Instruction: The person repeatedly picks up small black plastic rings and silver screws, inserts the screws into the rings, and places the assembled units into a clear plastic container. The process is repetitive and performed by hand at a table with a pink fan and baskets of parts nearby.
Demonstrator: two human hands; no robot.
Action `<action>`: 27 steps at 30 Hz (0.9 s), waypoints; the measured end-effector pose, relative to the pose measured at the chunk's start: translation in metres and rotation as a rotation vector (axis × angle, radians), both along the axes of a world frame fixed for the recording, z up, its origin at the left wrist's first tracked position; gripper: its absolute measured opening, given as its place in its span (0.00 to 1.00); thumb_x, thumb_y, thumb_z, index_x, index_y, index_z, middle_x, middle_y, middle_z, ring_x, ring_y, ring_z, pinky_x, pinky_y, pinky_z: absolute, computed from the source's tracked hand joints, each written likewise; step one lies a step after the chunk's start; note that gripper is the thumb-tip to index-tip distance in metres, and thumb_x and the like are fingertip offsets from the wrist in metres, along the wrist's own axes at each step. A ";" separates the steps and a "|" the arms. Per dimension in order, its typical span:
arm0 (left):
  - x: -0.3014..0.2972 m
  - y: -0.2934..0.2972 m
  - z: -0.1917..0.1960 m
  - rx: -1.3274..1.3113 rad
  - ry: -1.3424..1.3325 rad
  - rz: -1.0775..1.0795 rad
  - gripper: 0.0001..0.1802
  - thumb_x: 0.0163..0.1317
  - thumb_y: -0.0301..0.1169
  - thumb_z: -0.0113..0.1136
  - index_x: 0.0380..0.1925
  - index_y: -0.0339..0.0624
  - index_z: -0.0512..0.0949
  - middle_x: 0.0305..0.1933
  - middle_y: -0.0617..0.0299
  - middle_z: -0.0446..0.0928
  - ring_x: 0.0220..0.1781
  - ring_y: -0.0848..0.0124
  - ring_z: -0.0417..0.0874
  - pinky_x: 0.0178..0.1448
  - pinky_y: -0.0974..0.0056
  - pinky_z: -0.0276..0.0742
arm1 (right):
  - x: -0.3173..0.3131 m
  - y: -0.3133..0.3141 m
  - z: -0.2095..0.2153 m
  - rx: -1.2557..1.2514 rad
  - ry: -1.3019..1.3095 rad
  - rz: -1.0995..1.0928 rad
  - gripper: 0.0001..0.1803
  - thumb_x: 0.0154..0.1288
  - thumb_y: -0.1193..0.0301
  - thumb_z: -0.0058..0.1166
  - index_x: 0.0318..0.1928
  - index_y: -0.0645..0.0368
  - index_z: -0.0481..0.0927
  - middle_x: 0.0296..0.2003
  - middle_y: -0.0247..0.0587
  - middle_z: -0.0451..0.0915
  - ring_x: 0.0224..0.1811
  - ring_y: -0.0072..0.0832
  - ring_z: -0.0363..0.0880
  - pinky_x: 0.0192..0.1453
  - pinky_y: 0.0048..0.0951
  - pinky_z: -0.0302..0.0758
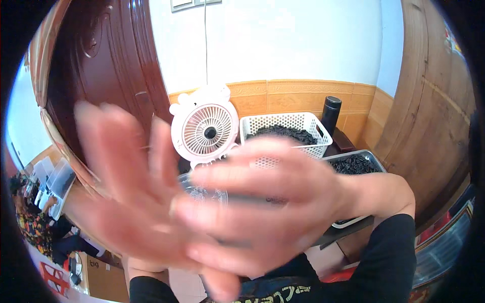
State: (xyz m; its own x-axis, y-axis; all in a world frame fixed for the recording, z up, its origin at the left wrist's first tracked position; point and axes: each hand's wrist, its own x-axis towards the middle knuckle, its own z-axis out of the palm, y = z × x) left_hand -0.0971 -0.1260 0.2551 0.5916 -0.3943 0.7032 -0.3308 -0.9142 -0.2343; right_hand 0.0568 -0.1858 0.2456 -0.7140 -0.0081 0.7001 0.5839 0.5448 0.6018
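- Head view shows our left hand [121,187] raised close to the lens, blurred, palm open and fingers spread; it grasps nothing.
- Behind it stands a dark red wooden door [111,76], and low at the left edge we see stacked clear containers [53,179] and a cardboard box [103,278].
- Between our hands a clear plastic cup [202,189] shows through — only its rim and part of its wall are visible, on the table below the fan, and we cannot tell whether either hand touches it.
- A pink desk fan [206,126] with small ears stands just behind the cup.
- Our right hand [268,212] lies across the middle, fingers stretched out flat and overlapping the left hand's fingertips; it holds nothing that we can see.
- Further right a white perforated basket [288,129] and a grey tray [356,164] both hold dark small pieces, with a black flask [331,113] behind them.
- Our judgement of the risk: with both hands moving fast and covering the view, a sweep could knock the light cup over — or clip the fan.
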 end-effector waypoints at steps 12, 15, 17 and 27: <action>-0.008 0.005 -0.014 -0.009 0.055 0.105 0.13 0.40 0.35 0.64 0.27 0.46 0.73 0.34 0.65 0.75 0.30 0.72 0.74 0.32 0.70 0.68 | -0.001 -0.003 -0.084 -0.435 -0.157 0.246 0.19 0.54 0.59 0.49 0.48 0.45 0.71 0.57 0.36 0.63 0.57 0.37 0.64 0.53 0.47 0.67; -0.007 0.008 -0.018 -0.010 0.051 0.093 0.12 0.40 0.35 0.64 0.25 0.47 0.74 0.33 0.66 0.76 0.29 0.72 0.74 0.31 0.71 0.68 | 0.015 -0.008 -0.072 -0.527 -0.246 0.157 0.21 0.54 0.59 0.50 0.50 0.46 0.72 0.57 0.38 0.64 0.55 0.35 0.67 0.52 0.45 0.69; -0.008 0.011 -0.019 -0.011 0.042 0.070 0.11 0.40 0.35 0.64 0.24 0.48 0.74 0.32 0.66 0.76 0.29 0.72 0.75 0.30 0.71 0.68 | 0.027 -0.024 -0.060 -0.507 -0.236 -0.008 0.22 0.54 0.60 0.50 0.51 0.47 0.72 0.56 0.38 0.65 0.54 0.33 0.68 0.51 0.44 0.70; -0.022 0.024 -0.020 -0.018 0.047 0.039 0.07 0.41 0.35 0.62 0.22 0.50 0.75 0.30 0.68 0.77 0.27 0.74 0.75 0.29 0.72 0.68 | 0.072 -0.062 -0.087 -0.418 0.119 -0.492 0.14 0.38 0.71 0.54 0.32 0.58 0.80 0.28 0.35 0.77 0.23 0.22 0.74 0.25 0.21 0.69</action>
State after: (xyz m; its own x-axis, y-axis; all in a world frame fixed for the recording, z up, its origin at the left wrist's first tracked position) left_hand -0.1188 -0.1022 0.2352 0.6388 -0.3581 0.6810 -0.3050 -0.9304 -0.2032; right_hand 0.1284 -0.2476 0.1585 -0.4826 0.5896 0.6477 0.8741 0.3712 0.3133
